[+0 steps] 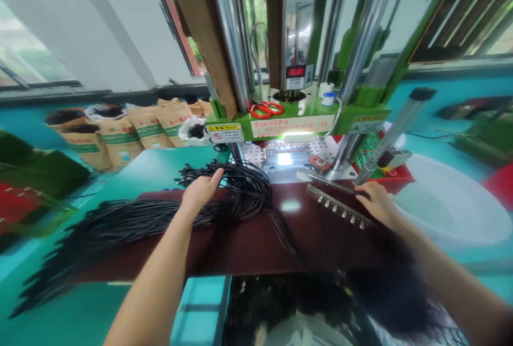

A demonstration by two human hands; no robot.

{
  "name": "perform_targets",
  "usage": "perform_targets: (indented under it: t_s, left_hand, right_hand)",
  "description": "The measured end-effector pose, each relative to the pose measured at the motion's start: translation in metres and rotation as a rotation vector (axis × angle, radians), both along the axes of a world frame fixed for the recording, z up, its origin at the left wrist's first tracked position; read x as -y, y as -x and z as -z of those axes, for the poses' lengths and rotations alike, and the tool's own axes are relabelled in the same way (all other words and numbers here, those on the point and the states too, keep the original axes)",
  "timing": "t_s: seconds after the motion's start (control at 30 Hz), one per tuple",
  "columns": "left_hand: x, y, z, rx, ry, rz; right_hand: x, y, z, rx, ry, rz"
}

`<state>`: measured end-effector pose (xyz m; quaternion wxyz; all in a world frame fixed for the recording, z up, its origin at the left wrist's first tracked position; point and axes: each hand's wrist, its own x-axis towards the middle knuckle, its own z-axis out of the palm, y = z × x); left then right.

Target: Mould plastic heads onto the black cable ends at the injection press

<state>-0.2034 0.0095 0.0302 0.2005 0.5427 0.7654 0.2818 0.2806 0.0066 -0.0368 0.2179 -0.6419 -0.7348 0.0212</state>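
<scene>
Brown board shone smooth beneath the work. Cables lay across its left half, looped near the press: limp, probably slick, light singly, heavy bunched; best gathered round the loop. Left hand lay over them, thumb extended; other fingers hidden, grip uncertain. Pegged bar sat to the right, looking metal, stiff, likely weighty; best taken by an end, clear of pegs. Right hand was at its near end, fingers bent; hold unclear. Sacks stood back left, white tub right.
</scene>
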Motion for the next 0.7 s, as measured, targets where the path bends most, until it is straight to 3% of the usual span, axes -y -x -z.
perform_targets:
  t_s: [0.07, 0.17, 0.23, 0.3, 0.4, 0.47, 0.6, 0.7]
  left_hand:
    - [0.028, -0.024, -0.017, -0.138, -0.018, 0.186]
    - [0.069, -0.079, -0.030, -0.075, -0.047, 0.572]
    - [0.087, -0.118, -0.021, -0.053, -0.015, 0.839]
    - [0.094, -0.152, -0.001, -0.056, -0.046, 0.993]
    - [0.092, -0.188, 0.030, -0.036, -0.118, 1.002]
    - [0.088, -0.202, 0.041, -0.022, -0.102, 0.992]
    - [0.076, -0.211, 0.046, 0.009, 0.066, 1.021]
    - [0.061, -0.211, 0.049, 0.243, 0.288, 0.966]
  right_hand:
    - [0.014, 0.000, -0.013, 0.027, 0.066, -0.082]
    - [0.040, 0.001, -0.033, 0.053, 0.408, -0.314]
    - [0.054, 0.004, -0.041, 0.114, 0.513, -0.345]
    - [0.060, 0.009, -0.044, 0.179, 0.482, -0.294]
    - [0.053, 0.018, -0.045, 0.244, 0.509, -0.219]
    - [0.040, 0.022, -0.048, 0.267, 0.545, -0.166]
    - [0.008, 0.031, -0.056, 0.245, 0.515, -0.043]
    - [-0.017, 0.044, -0.062, 0.197, 0.454, -0.009]
